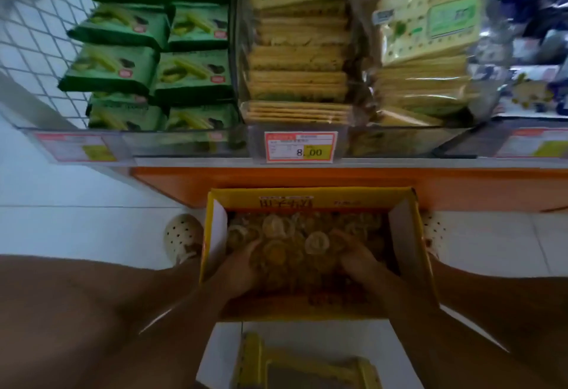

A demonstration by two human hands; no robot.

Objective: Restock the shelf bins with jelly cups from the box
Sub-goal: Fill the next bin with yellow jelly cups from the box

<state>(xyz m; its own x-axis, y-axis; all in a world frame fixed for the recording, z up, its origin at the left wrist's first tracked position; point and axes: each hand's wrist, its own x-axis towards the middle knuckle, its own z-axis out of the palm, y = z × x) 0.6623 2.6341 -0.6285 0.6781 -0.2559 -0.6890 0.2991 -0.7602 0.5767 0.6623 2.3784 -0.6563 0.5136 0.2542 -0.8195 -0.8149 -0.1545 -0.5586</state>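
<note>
A: Left hand [242, 265], right hand [359, 262]: both are curling round jelly cups [285, 236] heaped in the box [307, 196] on the floor [92, 228].
B: I'm aiming to scoop inward, gripping snugly, so none spill while lifting.

We see a shop aisle: shelf [307, 161] stacked with green snack packs [159, 50] and cracker packs [298, 59], price tag [300, 146] reading 8.00 on its edge.
</note>
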